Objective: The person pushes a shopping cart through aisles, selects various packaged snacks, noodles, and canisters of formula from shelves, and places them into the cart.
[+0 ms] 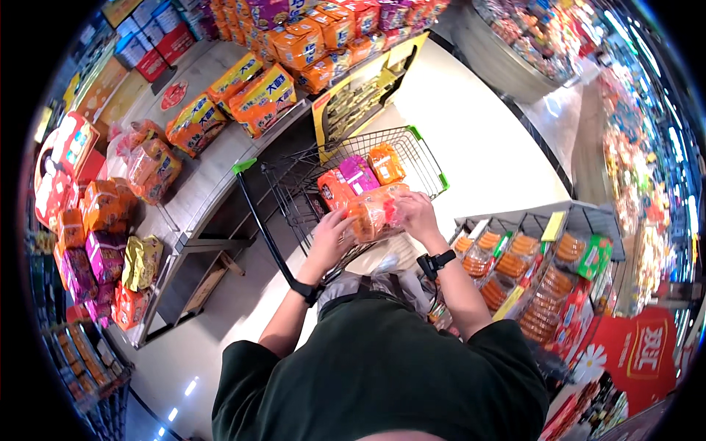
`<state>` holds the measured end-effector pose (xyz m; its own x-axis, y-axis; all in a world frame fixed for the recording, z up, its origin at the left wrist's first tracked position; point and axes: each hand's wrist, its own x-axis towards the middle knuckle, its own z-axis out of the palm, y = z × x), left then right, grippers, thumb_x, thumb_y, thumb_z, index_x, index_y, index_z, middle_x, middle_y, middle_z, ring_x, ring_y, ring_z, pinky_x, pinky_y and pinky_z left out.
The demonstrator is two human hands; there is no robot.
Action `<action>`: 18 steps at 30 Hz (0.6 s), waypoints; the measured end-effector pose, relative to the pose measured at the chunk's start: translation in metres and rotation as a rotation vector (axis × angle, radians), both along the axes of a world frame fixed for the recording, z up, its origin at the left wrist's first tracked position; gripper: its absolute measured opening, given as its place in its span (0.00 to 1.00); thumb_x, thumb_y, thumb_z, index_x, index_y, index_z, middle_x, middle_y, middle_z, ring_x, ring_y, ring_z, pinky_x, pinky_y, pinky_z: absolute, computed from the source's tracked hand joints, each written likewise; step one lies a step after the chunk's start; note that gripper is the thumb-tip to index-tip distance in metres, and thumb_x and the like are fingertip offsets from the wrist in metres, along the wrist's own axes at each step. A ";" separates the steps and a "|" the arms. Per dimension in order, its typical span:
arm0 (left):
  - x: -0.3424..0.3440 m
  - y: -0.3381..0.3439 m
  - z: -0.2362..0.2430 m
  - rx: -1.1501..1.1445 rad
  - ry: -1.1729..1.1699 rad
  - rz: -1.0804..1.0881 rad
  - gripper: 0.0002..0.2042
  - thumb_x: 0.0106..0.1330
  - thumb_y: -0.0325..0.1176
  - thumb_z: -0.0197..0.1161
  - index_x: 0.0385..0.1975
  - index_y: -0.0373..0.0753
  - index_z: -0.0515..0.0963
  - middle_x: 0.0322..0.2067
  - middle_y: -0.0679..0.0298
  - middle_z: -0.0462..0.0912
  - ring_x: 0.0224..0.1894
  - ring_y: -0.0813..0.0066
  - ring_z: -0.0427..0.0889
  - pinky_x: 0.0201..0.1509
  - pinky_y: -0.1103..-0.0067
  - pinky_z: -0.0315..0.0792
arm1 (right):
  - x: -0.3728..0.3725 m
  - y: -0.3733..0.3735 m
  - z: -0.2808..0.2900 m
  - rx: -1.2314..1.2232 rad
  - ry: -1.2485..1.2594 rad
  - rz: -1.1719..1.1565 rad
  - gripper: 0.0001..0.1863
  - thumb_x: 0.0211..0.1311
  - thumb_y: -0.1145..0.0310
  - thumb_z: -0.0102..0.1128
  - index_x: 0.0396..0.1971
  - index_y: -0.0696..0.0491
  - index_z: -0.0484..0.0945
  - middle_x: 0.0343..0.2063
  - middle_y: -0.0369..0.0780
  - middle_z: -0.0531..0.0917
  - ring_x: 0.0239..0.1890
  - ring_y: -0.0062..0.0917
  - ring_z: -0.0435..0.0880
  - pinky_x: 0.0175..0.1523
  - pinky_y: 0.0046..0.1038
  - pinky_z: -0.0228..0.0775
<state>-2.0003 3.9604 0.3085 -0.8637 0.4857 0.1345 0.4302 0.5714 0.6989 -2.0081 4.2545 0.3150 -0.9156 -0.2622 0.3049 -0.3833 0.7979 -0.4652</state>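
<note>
Above the near part of a black wire shopping cart (283, 173) with green corners, I hold an orange instant-noodle multipack (371, 213) in clear plastic. My left hand (334, 234) presses its fingers against the left end of the multipack. At the other end, my right hand (417, 215) is closed around the crinkled red and clear wrapping. Inside the cart lie a red-orange pack (334, 189), a purple pack (358, 173) and an orange pack (387, 163), side by side. The held multipack partly covers the nearest of these.
Several orange and yellow noodle packs (263, 101) lie along a grey display table (220, 158) to the left. On the right stands a rack with packaged sausages (526, 245). A yellow-edged display stand (331, 121) is just beyond the cart, and a round candy bin (507, 66) stands farther right.
</note>
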 end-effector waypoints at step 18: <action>0.143 0.075 -0.016 -0.406 -0.435 1.012 0.18 0.65 0.34 0.69 0.54 0.39 0.80 0.63 0.50 0.74 0.66 0.49 0.70 0.71 0.62 0.65 | -0.113 0.174 -0.332 0.013 -0.665 -0.063 0.08 0.59 0.63 0.58 0.28 0.44 0.86 0.33 0.44 0.87 0.39 0.43 0.86 0.44 0.44 0.79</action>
<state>-1.8570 4.0356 0.2924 -0.8157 -0.5095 -0.2741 -0.5783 0.7308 0.3626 -2.1206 4.4286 -0.0167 -0.9211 -0.2016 -0.3330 0.0296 0.8167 -0.5763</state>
